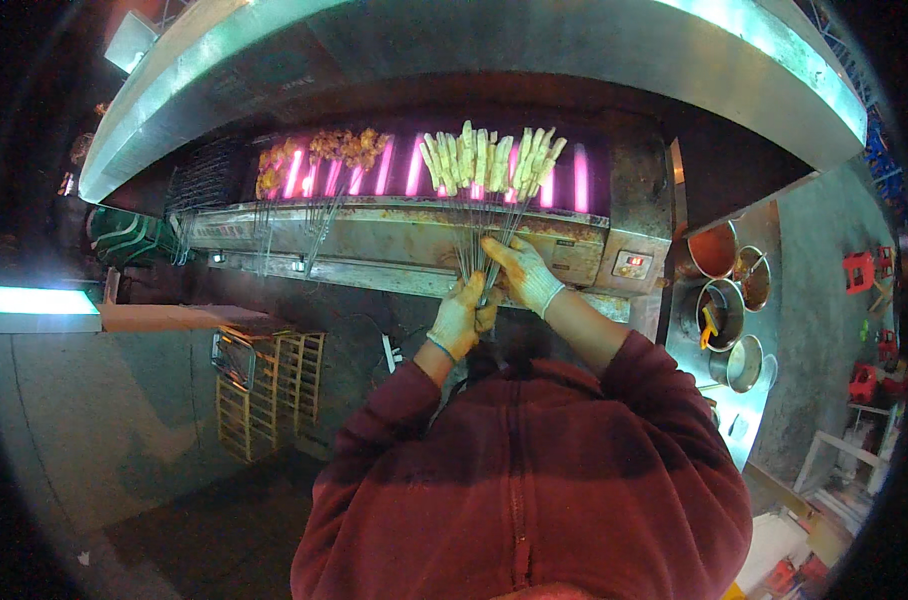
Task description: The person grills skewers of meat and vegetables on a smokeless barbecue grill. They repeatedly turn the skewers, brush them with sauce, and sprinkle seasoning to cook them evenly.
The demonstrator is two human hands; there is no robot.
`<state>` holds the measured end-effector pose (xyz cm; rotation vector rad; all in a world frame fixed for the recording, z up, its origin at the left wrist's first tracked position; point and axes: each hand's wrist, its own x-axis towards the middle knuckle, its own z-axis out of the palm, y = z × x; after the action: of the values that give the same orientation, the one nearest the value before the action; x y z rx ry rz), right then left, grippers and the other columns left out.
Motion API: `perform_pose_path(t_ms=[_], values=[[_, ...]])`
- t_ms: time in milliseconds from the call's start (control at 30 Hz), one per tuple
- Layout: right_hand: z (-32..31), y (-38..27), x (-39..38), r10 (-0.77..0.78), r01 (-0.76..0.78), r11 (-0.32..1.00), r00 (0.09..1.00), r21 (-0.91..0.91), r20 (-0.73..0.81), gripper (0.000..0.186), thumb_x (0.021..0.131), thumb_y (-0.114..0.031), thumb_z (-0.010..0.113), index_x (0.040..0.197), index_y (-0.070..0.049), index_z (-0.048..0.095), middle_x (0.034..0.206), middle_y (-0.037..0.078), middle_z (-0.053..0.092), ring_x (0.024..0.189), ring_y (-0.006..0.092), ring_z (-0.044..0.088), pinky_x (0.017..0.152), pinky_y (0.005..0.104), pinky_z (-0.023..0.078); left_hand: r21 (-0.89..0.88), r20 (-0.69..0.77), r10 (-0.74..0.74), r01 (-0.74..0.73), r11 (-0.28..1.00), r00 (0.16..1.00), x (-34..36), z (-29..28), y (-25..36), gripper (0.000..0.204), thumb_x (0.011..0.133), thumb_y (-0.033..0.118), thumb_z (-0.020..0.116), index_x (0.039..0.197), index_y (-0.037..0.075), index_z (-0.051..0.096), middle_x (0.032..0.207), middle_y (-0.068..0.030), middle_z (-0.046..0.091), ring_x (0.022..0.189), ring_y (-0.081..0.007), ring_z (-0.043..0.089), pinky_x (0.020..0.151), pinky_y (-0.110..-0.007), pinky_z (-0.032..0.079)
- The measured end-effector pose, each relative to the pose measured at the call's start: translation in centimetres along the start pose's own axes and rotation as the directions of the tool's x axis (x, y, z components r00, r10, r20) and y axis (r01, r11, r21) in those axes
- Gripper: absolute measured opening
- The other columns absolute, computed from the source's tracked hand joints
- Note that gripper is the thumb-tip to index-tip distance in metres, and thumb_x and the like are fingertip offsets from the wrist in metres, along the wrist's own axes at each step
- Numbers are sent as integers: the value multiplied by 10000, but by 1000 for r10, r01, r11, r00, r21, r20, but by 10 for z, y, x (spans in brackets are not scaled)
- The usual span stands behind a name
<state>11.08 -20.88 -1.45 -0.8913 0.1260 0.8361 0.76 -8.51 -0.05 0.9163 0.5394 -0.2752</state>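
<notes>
My left hand (461,315), in a stained pale work glove, is closed round the lower ends of a bunch of metal skewers (471,240). Just above and to the right, my right hand (522,270), gloved the same way, grips skewers of that bunch too. Their far ends carry pale green-white strips of food (489,160), fanned out over the glowing pink-purple bars of the grill (414,165). Left of them, browned food pieces on skewers (349,147) lie over the same bars, with their metal ends hanging toward me; neither hand touches these.
A metal hood (474,40) curves over the grill. A control box with a small lit display (632,263) sits at its right end. Pots (714,250) stand on the metal counter at the right. Wooden racks (264,390) stand lower left, and red stools (858,272) far right.
</notes>
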Motion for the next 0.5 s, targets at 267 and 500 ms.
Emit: perform_pose_path(t_ms=[267, 500], values=[[-16, 15, 12, 9, -2, 995, 997, -96, 73, 312, 975, -197, 680, 1253, -67, 623, 1061, 24, 692, 938, 146, 642, 851, 338, 542, 105, 80, -26, 18, 994, 996, -1, -4, -4, 359, 1012, 492, 569, 1047, 135, 552, 748, 13, 531, 513, -83, 421, 453, -248, 308], [-14, 25, 8, -153, 154, 987, 988, -42, 15, 300, 944, -131, 711, 1221, -52, 627, 1155, 35, 675, 1018, 137, 608, 893, 325, 516, -11, -144, 45, -47, 999, 989, -10, 23, -7, 399, 1016, 494, 562, 995, 97, 587, 626, -1, 509, 441, -84, 383, 416, -247, 270]])
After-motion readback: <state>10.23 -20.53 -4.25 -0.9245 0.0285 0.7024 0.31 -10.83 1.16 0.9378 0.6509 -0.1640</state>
